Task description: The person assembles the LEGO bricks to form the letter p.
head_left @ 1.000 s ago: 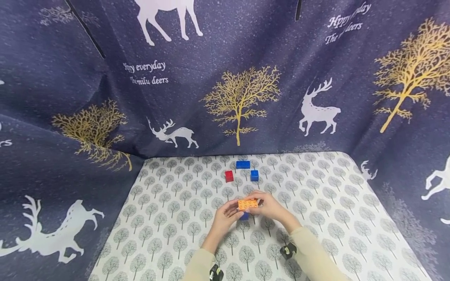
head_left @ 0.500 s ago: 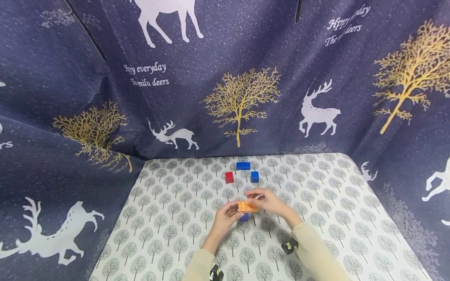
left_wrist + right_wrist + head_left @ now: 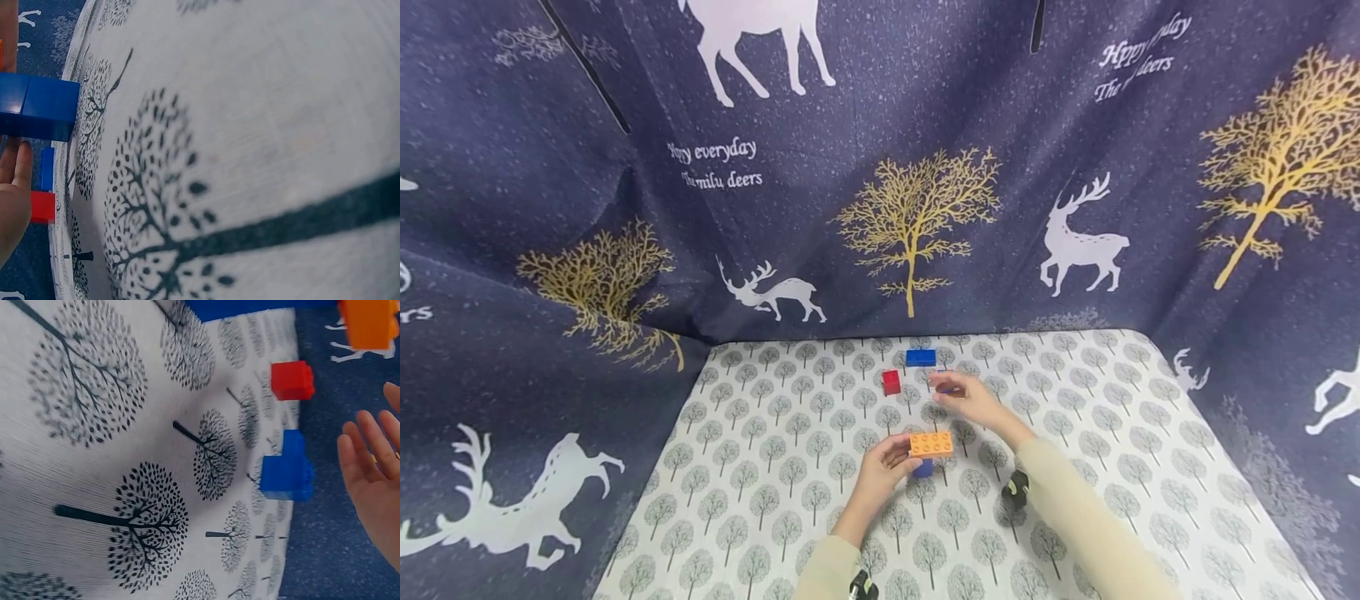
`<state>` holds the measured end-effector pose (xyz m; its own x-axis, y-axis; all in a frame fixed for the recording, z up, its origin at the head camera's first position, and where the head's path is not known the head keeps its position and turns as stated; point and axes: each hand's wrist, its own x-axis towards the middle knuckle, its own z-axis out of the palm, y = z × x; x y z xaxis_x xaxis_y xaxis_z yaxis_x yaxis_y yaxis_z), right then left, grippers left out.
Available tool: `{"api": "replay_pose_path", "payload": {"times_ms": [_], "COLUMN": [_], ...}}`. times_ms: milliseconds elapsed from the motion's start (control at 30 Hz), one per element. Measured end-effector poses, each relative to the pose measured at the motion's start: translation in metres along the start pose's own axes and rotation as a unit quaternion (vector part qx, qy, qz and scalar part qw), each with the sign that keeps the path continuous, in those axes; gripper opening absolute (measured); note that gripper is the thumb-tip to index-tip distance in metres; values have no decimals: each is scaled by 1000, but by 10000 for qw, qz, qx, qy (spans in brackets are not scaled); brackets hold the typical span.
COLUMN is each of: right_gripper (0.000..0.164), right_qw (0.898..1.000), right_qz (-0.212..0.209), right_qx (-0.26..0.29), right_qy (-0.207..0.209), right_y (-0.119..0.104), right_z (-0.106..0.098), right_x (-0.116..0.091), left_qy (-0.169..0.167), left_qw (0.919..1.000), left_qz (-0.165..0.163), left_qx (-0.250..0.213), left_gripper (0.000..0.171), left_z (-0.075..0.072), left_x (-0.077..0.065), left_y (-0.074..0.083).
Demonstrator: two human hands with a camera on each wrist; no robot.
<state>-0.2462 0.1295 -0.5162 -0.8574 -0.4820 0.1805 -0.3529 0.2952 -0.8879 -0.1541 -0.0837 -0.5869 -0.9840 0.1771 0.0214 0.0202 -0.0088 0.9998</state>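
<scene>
My left hand [image 3: 876, 477] holds a toy-brick stack by its left side, above the cloth. On top is an orange eight-stud brick [image 3: 931, 444], with a blue part [image 3: 922, 468] beneath it. In the left wrist view the blue part [image 3: 51, 103] shows a seam, and fingertips lie along it. My right hand [image 3: 976, 406] is off the stack, farther back, over the small blue brick and hiding most of it in the head view. In the right wrist view that small blue brick [image 3: 282, 477] stands apart from the right hand [image 3: 375, 478], whose fingers are extended and hold nothing.
A red brick [image 3: 891, 382] lies left of the right hand. A longer blue brick [image 3: 921, 357] lies near the back edge. The tree-print cloth [image 3: 760, 500] covers the table, and a dark deer-print curtain [image 3: 880, 108] rises behind and at both sides.
My right hand has let go of the orange brick and moved back to the small blue brick. The left hand keeps holding the stack in nearly the same place.
</scene>
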Motion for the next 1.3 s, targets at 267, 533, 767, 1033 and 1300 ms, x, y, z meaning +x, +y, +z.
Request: {"api": "replay_pose_path", "payload": {"times_ms": [267, 533, 767, 1033, 1300], "right_gripper": [49, 54, 56, 57, 46], "right_qw": [9984, 9962, 9903, 9876, 9883], "right_qz": [474, 608, 1103, 1320, 1403], "right_qx": [-97, 95, 249, 316, 399], "right_qy": [-290, -611, -806, -789, -457], "right_y": [26, 30, 33, 41, 47], "right_z": [10, 28, 35, 42, 49], "right_x": [39, 71, 78, 80, 79], "left_qy": [-4, -167, -201, -144, -75], "left_qw": [10000, 9997, 9996, 9998, 9999], "left_qz": [73, 187, 179, 108, 53], "left_qx": [23, 6, -11, -57, -57], "left_gripper": [43, 42, 41, 40, 41], "left_z": [1, 1, 0, 2, 0], "left_x": [-2, -10, -10, -7, 0], "left_y": [2, 27, 30, 21, -1]}}
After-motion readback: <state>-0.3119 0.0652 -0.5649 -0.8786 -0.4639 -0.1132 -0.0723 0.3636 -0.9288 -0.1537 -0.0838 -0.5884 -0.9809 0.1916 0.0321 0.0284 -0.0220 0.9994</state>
